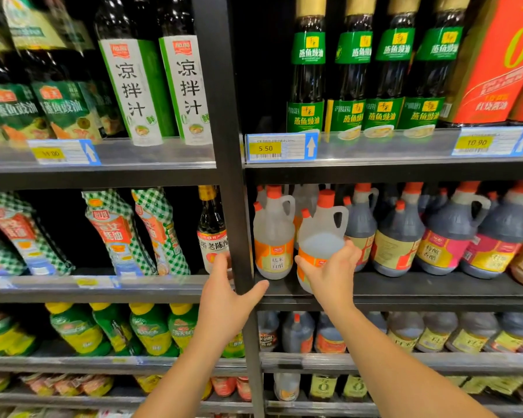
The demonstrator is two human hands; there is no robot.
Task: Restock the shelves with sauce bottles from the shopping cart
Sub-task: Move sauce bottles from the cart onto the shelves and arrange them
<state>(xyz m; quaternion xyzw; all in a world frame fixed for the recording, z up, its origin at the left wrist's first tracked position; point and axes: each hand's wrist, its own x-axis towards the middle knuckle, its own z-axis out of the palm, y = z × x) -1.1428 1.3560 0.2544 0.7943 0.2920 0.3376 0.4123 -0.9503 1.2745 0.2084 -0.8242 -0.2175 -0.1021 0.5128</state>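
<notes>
The right hand [332,276] holds a clear jug [320,236] with an orange label. Its fingers wrap around the jug's belly from the front. The jug stands straight up, with the cap on top and the handle turned to the right. It is at the front edge of the middle shelf [405,291], just right of the black post [236,176]. I cannot tell if its bottom rests on the shelf.

1 more clear jug [274,236] stands just beside it on the left. Dark jugs [399,236] stand close on the right. So I think the way in is straight back, away from the hand, between those 2 neighbours.

The left hand [227,294] is wide and holds nothing. It is by the post, with its thumb across it.
</notes>
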